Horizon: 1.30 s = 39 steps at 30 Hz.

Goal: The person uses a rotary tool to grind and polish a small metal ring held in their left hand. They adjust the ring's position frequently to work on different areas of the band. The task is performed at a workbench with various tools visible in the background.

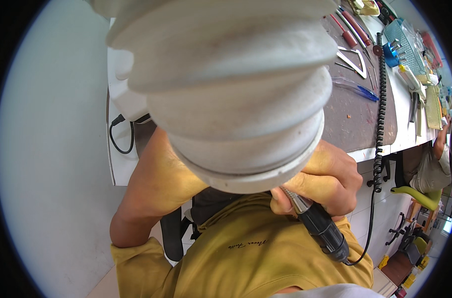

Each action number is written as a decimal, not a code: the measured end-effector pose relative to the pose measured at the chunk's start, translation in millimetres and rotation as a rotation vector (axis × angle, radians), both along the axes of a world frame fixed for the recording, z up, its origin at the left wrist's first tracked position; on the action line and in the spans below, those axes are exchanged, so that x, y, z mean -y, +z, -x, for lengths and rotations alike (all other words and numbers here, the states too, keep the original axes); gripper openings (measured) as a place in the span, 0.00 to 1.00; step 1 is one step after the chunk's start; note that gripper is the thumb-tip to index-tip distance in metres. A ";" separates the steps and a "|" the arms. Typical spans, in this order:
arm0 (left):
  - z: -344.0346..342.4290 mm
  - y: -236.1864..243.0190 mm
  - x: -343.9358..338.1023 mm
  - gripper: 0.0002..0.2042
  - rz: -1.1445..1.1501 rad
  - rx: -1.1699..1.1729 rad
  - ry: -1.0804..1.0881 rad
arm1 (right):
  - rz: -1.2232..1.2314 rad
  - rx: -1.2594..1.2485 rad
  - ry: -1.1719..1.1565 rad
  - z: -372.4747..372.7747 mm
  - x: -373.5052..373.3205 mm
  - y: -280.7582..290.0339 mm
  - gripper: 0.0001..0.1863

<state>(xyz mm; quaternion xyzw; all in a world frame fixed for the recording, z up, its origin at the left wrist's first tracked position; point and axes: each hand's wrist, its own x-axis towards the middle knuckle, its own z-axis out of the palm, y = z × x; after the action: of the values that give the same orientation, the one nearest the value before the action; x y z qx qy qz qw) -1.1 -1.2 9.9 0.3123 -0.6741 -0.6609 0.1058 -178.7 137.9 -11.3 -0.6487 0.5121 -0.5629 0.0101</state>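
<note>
A thick, ribbed white hose (pixel 236 114) with a round rim fills the upper middle and blocks the view of the work. My right hand (pixel 327 181) is closed around a rotary handpiece (pixel 322 228) just right of the rim. The handpiece has a silver nose and black body, slants down to the right, and trails a black cord. Its working tip is hidden under the hose. From the left comes my left forearm (pixel 154 181), its wrist passing under the rim. My left fingers, and anything in them, are hidden.
A black coiled cord (pixel 381 109) hangs over the table edge. On the brown mat (pixel 355 119) lie a blue pen (pixel 367 93), a white triangular frame (pixel 359 67) and red-handled tools. Baskets (pixel 404 44) stand far right, beyond them a seated person (pixel 427 166). A wall borders the left.
</note>
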 end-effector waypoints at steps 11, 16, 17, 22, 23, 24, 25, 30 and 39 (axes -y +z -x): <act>-0.5 -1.3 -1.0 0.17 -0.009 -0.001 0.007 | -0.016 -0.001 -0.004 0.5 -1.2 -0.9 0.15; -0.5 -0.2 -0.3 0.18 -0.090 0.027 0.034 | -0.038 -0.014 0.009 0.7 -1.3 2.0 0.15; -0.6 1.1 0.1 0.21 -0.157 0.050 0.068 | -0.045 -0.007 0.000 0.4 -2.3 1.8 0.14; -1.1 1.5 1.0 0.24 -0.226 0.074 0.099 | -0.024 -0.014 -0.008 0.6 -1.4 -0.3 0.14; -1.3 1.6 1.2 0.24 -0.223 0.074 0.097 | -0.035 -0.022 0.006 1.2 -1.8 1.6 0.14; -1.7 1.1 1.4 0.24 -0.221 0.073 0.095 | -0.042 -0.023 0.010 1.1 -2.1 2.0 0.14; -1.9 0.6 1.5 0.24 -0.218 0.071 0.094 | -0.049 -0.023 0.013 1.1 -2.6 2.3 0.14; -1.9 0.1 1.7 0.24 -0.204 0.071 0.097 | -0.040 -0.013 0.005 1.3 -1.5 0.1 0.15; -2.9 -0.8 0.2 0.26 -0.206 0.067 0.102 | -0.044 -0.033 0.000 1.3 -1.4 0.8 0.14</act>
<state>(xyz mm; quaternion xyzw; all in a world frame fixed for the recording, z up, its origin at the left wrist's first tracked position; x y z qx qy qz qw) 1.8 -1.4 9.1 0.3772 -0.5892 -0.7096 0.0840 -180.1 139.2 -10.5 -0.6573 0.5246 -0.5408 0.0159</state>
